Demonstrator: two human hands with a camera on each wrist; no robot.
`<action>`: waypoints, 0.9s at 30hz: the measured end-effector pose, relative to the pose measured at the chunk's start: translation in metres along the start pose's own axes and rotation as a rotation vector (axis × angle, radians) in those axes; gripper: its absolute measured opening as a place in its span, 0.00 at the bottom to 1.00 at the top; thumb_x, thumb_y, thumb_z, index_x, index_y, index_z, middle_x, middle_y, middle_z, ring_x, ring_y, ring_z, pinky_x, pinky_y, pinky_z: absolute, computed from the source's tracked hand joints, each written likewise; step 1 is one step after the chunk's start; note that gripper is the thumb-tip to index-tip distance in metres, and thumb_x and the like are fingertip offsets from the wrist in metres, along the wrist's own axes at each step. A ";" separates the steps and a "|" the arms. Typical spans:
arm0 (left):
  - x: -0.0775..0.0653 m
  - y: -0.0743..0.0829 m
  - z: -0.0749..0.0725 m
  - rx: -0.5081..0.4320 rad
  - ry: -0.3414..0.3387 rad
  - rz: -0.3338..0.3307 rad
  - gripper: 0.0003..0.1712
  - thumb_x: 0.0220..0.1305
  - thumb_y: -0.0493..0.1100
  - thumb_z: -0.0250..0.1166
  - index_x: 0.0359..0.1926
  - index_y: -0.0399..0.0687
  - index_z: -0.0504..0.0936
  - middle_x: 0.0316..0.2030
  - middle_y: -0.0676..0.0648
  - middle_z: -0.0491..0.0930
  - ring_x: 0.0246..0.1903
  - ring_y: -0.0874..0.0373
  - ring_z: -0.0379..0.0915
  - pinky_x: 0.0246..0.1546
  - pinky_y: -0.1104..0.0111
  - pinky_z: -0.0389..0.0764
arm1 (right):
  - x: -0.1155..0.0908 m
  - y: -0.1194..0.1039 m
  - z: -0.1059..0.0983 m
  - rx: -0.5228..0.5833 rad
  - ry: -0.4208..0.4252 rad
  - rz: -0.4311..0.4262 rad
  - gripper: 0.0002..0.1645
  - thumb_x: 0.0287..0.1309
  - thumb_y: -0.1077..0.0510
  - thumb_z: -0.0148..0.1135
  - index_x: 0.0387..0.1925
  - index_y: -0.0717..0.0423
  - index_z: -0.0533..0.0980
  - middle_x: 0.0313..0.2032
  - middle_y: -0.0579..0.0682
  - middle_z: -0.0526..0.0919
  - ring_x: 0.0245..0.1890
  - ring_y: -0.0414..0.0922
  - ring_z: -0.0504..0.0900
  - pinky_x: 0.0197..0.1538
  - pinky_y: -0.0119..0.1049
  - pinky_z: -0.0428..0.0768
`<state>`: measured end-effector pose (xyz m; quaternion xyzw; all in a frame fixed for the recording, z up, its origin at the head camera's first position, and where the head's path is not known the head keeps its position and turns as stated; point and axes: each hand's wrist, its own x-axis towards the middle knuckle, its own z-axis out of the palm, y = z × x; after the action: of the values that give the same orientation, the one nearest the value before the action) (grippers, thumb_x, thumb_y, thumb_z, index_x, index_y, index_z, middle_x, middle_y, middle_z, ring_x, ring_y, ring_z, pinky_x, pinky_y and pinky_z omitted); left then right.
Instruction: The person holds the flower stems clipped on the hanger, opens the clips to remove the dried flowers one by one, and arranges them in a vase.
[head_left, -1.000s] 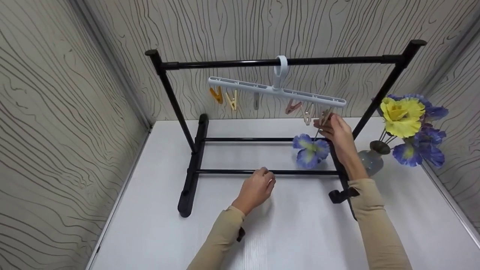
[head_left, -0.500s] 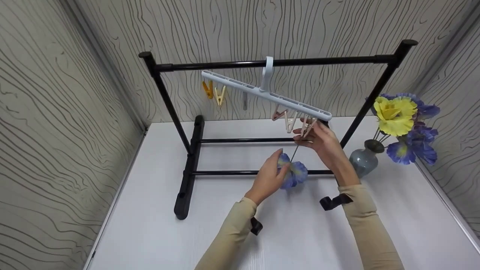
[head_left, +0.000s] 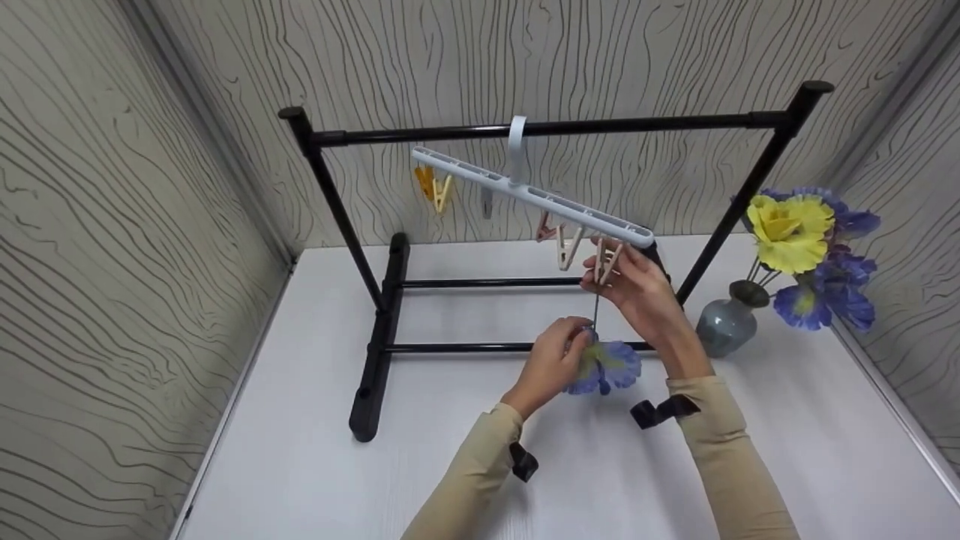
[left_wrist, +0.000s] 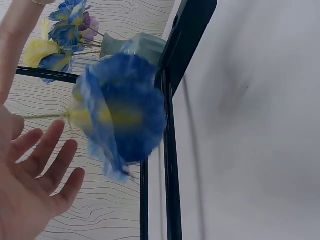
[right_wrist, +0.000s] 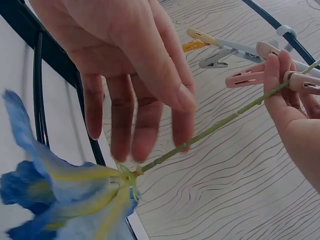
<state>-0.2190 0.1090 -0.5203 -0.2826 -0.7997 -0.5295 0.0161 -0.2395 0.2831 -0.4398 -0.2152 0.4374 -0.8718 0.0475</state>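
Observation:
A pale blue hanger hangs by its hook from the black rack's top bar, its right end tilted toward me. My right hand grips the rightmost pale pink clothespin, with the fingers also around the top of a flower stem. The blue artificial iris dangles head down beneath the clip. My left hand is beside the bloom; its spread fingers are close to or touching the stem just above the petals. Whether the clip's tips bite the stem is hidden by the right fingers.
Other clothespins, an orange one and a cream one among them, hang along the hanger. A grey-blue vase with yellow and purple flowers stands right of the rack. Patterned walls enclose the white table.
My left hand has risen from the rack's lower bar to the iris. My right hand has pulled the hanger's right end toward me and left. The hook has slid left along the bar.

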 end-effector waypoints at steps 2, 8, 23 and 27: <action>0.000 0.001 0.001 -0.030 0.039 0.028 0.15 0.82 0.44 0.53 0.55 0.41 0.82 0.47 0.47 0.82 0.47 0.62 0.79 0.50 0.71 0.81 | -0.001 0.002 0.002 0.011 -0.001 0.000 0.23 0.84 0.60 0.38 0.69 0.63 0.70 0.49 0.59 0.81 0.46 0.52 0.85 0.58 0.46 0.81; 0.001 0.001 0.005 -0.136 0.119 0.118 0.11 0.81 0.39 0.54 0.47 0.38 0.81 0.39 0.46 0.85 0.40 0.63 0.82 0.44 0.72 0.82 | -0.004 0.006 0.005 0.024 -0.018 0.003 0.23 0.84 0.62 0.36 0.68 0.61 0.71 0.50 0.59 0.81 0.48 0.52 0.85 0.59 0.46 0.81; -0.001 0.009 0.001 -0.031 0.174 0.164 0.09 0.80 0.35 0.54 0.42 0.40 0.80 0.31 0.50 0.80 0.31 0.70 0.75 0.35 0.78 0.79 | 0.009 0.004 0.015 -0.017 0.007 -0.011 0.21 0.83 0.63 0.38 0.64 0.65 0.73 0.50 0.58 0.82 0.51 0.50 0.83 0.56 0.43 0.83; -0.004 0.011 -0.001 0.003 0.183 0.188 0.09 0.80 0.35 0.55 0.41 0.38 0.80 0.32 0.51 0.80 0.32 0.70 0.75 0.34 0.78 0.78 | 0.012 0.004 0.016 0.013 0.027 -0.010 0.19 0.83 0.62 0.40 0.61 0.62 0.75 0.49 0.57 0.82 0.50 0.49 0.82 0.54 0.41 0.83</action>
<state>-0.2111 0.1098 -0.5124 -0.3069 -0.7656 -0.5481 0.1389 -0.2440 0.2658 -0.4311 -0.2052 0.4314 -0.8776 0.0386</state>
